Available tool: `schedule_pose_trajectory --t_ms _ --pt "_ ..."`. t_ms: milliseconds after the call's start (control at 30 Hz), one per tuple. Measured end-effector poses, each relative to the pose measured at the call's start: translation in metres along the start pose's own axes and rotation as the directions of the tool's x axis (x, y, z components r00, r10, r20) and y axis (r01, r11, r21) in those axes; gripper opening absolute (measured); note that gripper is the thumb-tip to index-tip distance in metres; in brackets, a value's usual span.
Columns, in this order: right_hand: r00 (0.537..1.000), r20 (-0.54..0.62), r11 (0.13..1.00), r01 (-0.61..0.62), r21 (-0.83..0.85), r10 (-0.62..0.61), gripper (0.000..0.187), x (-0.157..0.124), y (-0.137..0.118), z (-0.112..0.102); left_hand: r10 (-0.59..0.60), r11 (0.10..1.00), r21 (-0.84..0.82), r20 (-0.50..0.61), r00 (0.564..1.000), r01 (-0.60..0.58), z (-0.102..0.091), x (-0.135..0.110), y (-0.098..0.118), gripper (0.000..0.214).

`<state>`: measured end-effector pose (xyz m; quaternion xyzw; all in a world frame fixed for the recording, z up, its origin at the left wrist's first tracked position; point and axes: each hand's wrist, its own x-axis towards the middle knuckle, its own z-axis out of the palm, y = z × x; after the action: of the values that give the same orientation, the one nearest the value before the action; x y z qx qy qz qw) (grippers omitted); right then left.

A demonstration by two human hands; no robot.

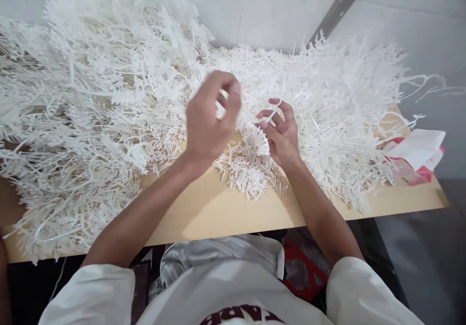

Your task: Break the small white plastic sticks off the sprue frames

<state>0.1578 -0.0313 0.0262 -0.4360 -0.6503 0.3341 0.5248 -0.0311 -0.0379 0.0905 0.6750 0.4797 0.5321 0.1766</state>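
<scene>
My right hand [283,138] pinches a thin white branched plastic piece [271,113] between thumb and fingers; one end of it loops up past the fingertips. Beside that hand a curved, bristly part of the white plastic [257,140] hangs over the pile. My left hand [211,118], smeared by motion, is raised to the left with thumb and fingers curled together in a pinch. What lies between its fingertips, if anything, is too blurred to make out. Small white plastic sticks [251,177] lie on the table below both hands.
Large tangled heaps of white plastic branches [109,96] cover the left, back and right of the wooden table [218,213]. A red and white plastic bag [415,157] sits at the right end. Behind stands a tiled wall [273,9] with a slanted metal bar [340,7].
</scene>
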Motion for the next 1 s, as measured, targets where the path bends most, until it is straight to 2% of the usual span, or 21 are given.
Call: schedule_pose_trajectory --t_ms 33,100,167,233,300,467,567,633,733,900,1000 --pt "1.000 -0.013 1.000 0.005 -0.013 -0.005 0.052 0.000 0.000 0.000 -0.069 0.995 -0.061 0.065 0.995 0.073 0.011 -0.008 0.002 0.036" --pt "0.999 -0.038 0.999 0.017 -0.038 -0.019 0.050 0.000 -0.001 -0.001 -0.152 0.980 -0.117 0.106 0.983 0.164 0.029 -0.020 -0.002 0.047" --pt "0.998 -0.051 0.998 0.037 -0.050 -0.040 0.051 0.000 0.000 -0.001 -0.171 0.967 -0.166 0.145 0.974 0.195 0.039 -0.024 -0.010 0.050" --pt "0.997 -0.045 0.997 0.052 -0.050 -0.054 0.053 0.000 0.002 0.000 -0.159 0.954 -0.212 0.245 0.956 0.212 0.042 -0.022 -0.018 0.039" --pt "0.998 -0.038 0.998 0.041 -0.052 -0.043 0.054 0.001 0.007 0.001 -0.141 0.942 -0.252 0.296 0.945 0.219 0.042 -0.020 -0.023 0.028" --pt "0.995 -0.090 0.998 -0.037 -0.043 0.033 0.052 -0.001 0.014 0.007 -0.172 0.935 -0.285 0.158 0.972 0.212 0.048 -0.028 -0.036 0.023" --pt "0.985 -0.172 0.999 -0.022 -0.028 0.017 0.047 -0.004 0.010 0.009 -0.136 0.952 -0.254 0.144 0.980 0.170 0.055 -0.035 -0.047 0.023" --pt "0.983 -0.184 1.000 -0.014 -0.020 0.010 0.034 -0.006 0.005 0.008 -0.084 0.966 -0.233 0.140 0.987 0.116 0.058 -0.038 -0.052 0.023" --pt "0.995 -0.104 0.998 -0.009 -0.068 0.002 0.024 -0.008 0.000 0.007 -0.074 0.966 -0.235 0.152 0.986 0.109 0.060 -0.041 -0.058 0.027" --pt "0.978 -0.209 0.983 -0.014 -0.181 -0.025 0.026 -0.011 0.001 0.011 -0.158 0.942 -0.257 0.224 0.962 0.215 0.063 -0.044 -0.062 0.031" --pt "0.988 -0.156 0.982 -0.031 -0.188 0.001 0.021 -0.012 0.001 0.014 -0.125 0.944 -0.263 0.278 0.952 0.201 0.064 -0.043 -0.063 0.034"
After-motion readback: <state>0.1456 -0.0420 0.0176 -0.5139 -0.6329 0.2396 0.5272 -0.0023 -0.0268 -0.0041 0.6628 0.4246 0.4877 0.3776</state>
